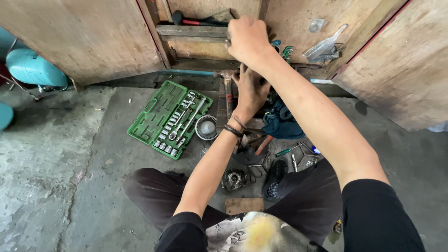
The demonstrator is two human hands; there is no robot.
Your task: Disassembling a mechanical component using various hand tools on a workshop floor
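Reaching above the green socket case point(169, 118), the right hand point(247, 38) has its fingers curled on the wooden shelf edge point(191, 31), while the nearer left hand point(249, 91) grips an upright hammer point(226, 95).

Both hands point(249, 70) over tools, green socket set point(170, 119) nearby

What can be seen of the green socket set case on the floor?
The green socket set case looks like moulded plastic and lies open and flat on the grey concrete floor, turned at an angle, left of the person's left hand. One half shows empty moulded recesses; the other holds rows of shiny metal sockets, a ratchet handle and an extension bar. A round ribbed metal part sits right beside its right corner. Neither hand touches it.
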